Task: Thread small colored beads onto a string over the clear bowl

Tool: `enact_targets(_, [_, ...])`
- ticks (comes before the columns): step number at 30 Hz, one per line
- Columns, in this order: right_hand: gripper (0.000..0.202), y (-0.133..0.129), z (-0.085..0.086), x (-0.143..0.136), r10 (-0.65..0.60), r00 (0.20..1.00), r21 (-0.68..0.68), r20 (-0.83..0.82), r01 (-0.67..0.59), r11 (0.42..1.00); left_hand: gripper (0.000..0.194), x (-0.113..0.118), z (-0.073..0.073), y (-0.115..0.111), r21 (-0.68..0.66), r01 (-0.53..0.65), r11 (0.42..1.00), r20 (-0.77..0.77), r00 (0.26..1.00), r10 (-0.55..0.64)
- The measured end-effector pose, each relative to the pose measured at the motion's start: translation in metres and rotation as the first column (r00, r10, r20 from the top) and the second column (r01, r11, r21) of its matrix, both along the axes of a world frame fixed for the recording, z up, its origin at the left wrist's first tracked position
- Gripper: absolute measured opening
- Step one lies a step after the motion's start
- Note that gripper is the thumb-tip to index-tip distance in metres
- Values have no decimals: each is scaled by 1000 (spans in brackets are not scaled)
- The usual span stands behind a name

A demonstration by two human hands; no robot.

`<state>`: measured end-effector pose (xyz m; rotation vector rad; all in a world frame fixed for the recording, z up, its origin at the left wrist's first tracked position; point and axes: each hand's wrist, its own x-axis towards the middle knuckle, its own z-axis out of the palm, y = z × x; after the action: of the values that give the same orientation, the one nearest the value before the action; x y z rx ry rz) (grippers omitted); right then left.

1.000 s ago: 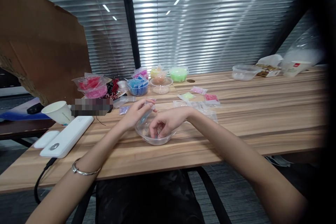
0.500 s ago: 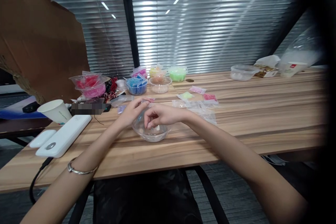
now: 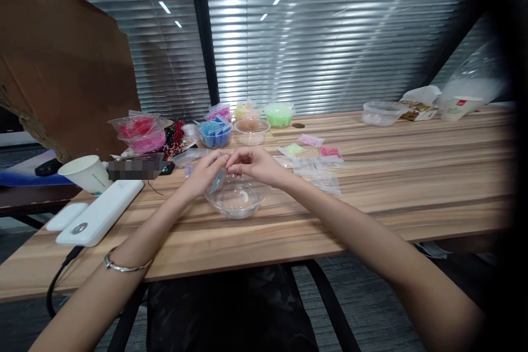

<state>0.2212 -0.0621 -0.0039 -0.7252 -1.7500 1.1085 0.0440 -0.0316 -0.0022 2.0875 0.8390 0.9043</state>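
Note:
A clear round bowl [image 3: 237, 206] stands on the wooden table [image 3: 264, 242] in front of me. Over its far left rim, my left hand [image 3: 208, 170] pinches a small clear bluish bag [image 3: 218, 180], which hangs down at the bowl's edge. My right hand [image 3: 251, 165] is beside it over the back of the bowl, its thumb and fingers pressed together near the top of the bag. Whether something lies between the right fingertips is too small to tell.
Behind the hands are tubs of blue packets [image 3: 214, 133], orange and green [image 3: 279, 115] material. Small bags [image 3: 330, 153] lie to the right. At left are a paper cup [image 3: 86, 173], a white power bank [image 3: 101, 214] and a pink tub [image 3: 147, 142]. A clear container [image 3: 381, 114] stands far right.
My right hand has risen out of the bowl and moved back to meet my left fingers. The bag in my left hand shows more clearly.

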Motion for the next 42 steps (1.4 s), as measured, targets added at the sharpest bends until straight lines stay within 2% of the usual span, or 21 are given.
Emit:
enact_targets(3, [13, 4, -3, 0, -85, 991, 13, -99, 87, 996, 35, -1, 0, 0, -24, 14, 1000, 25, 1000, -14])
enact_targets(11, [21, 12, -11, 4, -179, 955, 80, -236, 203, 976, 39, -5, -6, 6, 13, 42, 999, -22, 999, -42])
enact_targets(16, [20, 15, -15, 5, -210, 953, 100, -218, 236, 967, 48, -8, -7, 8, 15, 85, 996, -82, 993, -84])
enact_targets(21, [20, 17, -16, 4, -230, 953, 86, -198, 250, 964, 48, -8, -3, 3, 2, 98, 995, -120, 988, -97])
enact_targets(30, [18, 12, -13, 1, -238, 957, 32, -163, 246, 969, 51, -7, -2, 2, -11, 102, 995, -108, 989, -103])
enact_targets(37, [14, 9, -11, 1, -272, 951, 111, -144, 288, 951, 46, -8, -1, 1, 5, 90, 996, -132, 987, -89])
enact_targets(42, [12, 10, -12, 2, -269, 957, 147, -106, 283, 948, 51, -9, -6, 6, -15, 100, 995, -98, 990, -101])
